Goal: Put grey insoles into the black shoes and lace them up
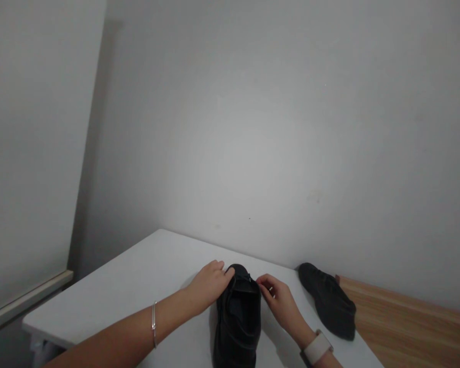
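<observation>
A black shoe [237, 327] stands on the white table [153, 276] in front of me, its opening facing up and its toe pointing away. My left hand [211, 283] grips the shoe's left side near the lace area, with its fingers closed against the edge. On the other side, my right hand [279, 301] has thumb and forefinger pinched together at the shoe's right edge. What sits in that pinch is too small to make out. A small light spot shows on the shoe between the two hands.
A second black shoe [329, 301] lies at the table's right edge, close to the wall [253, 153]. Beyond that edge is a wood-grain surface [406, 322]. On the left stands a pale panel [30, 153] with a ledge [30, 299] along its bottom.
</observation>
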Action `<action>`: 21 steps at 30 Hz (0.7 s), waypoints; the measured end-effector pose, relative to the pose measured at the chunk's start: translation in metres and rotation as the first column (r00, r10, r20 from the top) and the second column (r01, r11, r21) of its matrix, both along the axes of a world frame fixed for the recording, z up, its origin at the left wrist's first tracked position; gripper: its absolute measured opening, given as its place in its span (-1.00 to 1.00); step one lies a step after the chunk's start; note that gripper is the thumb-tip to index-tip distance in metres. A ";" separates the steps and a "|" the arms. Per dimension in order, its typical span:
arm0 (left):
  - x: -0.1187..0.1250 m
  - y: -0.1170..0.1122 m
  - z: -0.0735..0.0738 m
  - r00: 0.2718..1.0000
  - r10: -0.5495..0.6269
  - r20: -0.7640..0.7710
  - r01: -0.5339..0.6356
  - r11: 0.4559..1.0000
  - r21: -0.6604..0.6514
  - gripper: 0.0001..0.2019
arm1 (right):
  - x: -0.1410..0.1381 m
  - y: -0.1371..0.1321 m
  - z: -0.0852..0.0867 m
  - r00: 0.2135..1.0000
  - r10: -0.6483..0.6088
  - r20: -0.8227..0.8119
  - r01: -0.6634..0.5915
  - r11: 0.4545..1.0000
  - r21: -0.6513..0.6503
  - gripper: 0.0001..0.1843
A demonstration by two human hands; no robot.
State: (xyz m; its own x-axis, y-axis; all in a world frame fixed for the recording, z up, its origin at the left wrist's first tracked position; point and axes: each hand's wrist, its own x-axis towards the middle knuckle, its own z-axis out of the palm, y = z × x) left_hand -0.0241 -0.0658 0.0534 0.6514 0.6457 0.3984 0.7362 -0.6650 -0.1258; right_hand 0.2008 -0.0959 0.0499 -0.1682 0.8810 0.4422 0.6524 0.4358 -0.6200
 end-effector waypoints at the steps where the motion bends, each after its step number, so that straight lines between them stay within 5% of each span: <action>1: -0.001 0.000 -0.001 0.999 0.016 0.032 -0.015 1.000 -0.022 -0.80 | 0.000 -0.001 0.001 1.000 0.000 0.007 0.000 1.000 0.009 -0.75; 8: -0.009 -0.001 -0.001 0.979 -0.067 0.193 0.101 0.979 -0.176 -0.78 | 0.002 -0.004 0.001 1.000 0.004 -0.003 -0.004 1.000 0.008 -0.78; 13: -0.011 -0.002 0.004 0.972 -0.081 0.219 0.110 0.986 -0.123 -0.81 | 0.000 -0.001 -0.001 1.000 0.021 -0.009 -0.021 1.000 0.009 -0.79; 21: -0.008 0.003 0.007 0.943 -0.048 0.328 0.117 0.974 -0.194 -0.81 | 0.005 -0.001 -0.004 0.992 -0.035 0.124 0.011 0.982 0.189 -0.85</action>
State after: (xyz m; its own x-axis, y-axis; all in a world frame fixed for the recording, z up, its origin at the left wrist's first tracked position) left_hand -0.0324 -0.0628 0.0605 0.5663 0.6861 0.4568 0.6559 -0.7107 0.2544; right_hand 0.2053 -0.0968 0.0455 -0.2144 0.7886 0.5763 0.7313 0.5208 -0.4405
